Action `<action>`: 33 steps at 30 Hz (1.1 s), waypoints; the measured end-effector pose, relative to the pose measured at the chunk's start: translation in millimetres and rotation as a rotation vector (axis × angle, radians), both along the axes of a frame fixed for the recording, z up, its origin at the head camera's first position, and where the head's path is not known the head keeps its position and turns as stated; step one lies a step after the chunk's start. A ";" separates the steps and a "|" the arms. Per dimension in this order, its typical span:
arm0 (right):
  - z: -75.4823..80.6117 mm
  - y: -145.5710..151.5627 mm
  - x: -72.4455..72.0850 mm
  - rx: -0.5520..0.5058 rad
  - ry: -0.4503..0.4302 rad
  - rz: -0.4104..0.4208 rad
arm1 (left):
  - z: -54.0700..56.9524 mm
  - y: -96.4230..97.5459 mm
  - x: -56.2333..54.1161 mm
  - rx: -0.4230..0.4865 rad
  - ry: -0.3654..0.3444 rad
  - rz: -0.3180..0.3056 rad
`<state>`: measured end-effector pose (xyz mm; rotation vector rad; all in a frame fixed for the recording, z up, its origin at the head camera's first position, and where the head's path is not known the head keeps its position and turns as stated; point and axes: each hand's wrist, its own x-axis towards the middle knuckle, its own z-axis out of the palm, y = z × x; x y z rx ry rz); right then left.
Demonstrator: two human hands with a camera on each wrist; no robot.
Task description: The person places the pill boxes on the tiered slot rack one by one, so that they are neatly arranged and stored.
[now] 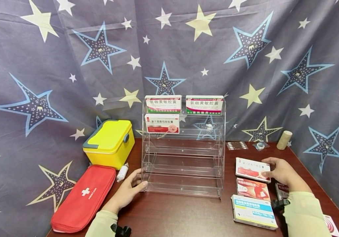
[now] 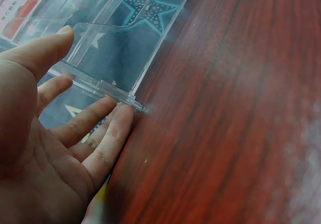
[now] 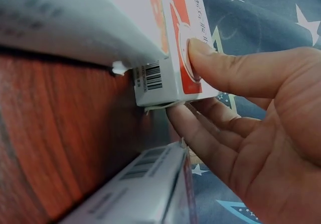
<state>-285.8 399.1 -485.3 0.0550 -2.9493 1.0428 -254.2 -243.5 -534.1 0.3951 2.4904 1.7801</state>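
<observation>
A clear acrylic tiered display rack (image 1: 182, 171) stands upright at mid-table. My left hand (image 1: 130, 188) is at its lower left side, fingers loosely extended along the side edge and thumb over the front; the left wrist view shows the fingertips right at the rack's corner (image 2: 131, 101). With thumb on the front and fingers behind, my right hand (image 1: 283, 174) pinches the right end of a white-and-red medicine box (image 1: 250, 166). A similar medicine box (image 1: 162, 125) sits on the rack's second tier, left. Two green-and-white medicine boxes (image 1: 163, 106) (image 1: 205, 107) occupy the top tier.
Nearer than the pinched box lie a red medicine box (image 1: 253, 189) and a blue-and-white one (image 1: 253, 212). Blister packs (image 1: 237, 145), a tape roll (image 1: 259, 145) and a bandage roll (image 1: 284, 140) are behind. Leftward are a yellow case (image 1: 110, 141), red first-aid pouch (image 1: 83, 200) and white bottle (image 1: 122, 172).
</observation>
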 end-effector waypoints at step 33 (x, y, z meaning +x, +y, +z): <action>74.7 -12.6 28.6 -0.323 0.437 -0.401 | -1.6 -0.3 -1.0 0.014 0.016 -0.019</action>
